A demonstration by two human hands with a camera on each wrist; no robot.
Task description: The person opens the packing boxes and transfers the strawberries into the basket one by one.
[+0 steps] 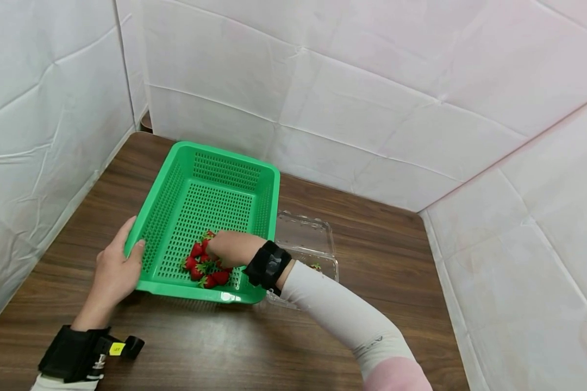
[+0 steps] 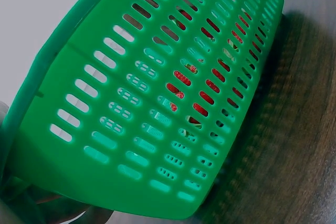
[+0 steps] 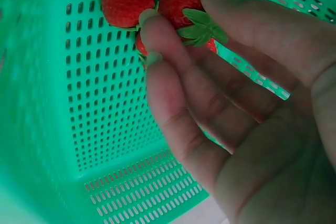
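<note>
Right hand (image 1: 232, 247) lies inside green basket (image 1: 225, 176), loose open fingers (image 3: 173, 77) touching the strawberries (image 1: 203, 266) at its near end. Left hand (image 1: 114, 269) grips the basket's left rim.

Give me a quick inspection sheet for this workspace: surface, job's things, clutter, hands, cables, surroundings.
Surface: brown wood-grain table.
Job's things: green basket with strawberries heaped at its near end.
Clutter: clear plastic box, lid open, right of the basket, touching it.
Hands: left hand holds the basket's near-left rim; right hand inside the basket, fingers touching the strawberries, grip not closed.
Cables: nothing seen.
Surroundings: white creased sheeting on three sides; black bands on both wrists.
</note>
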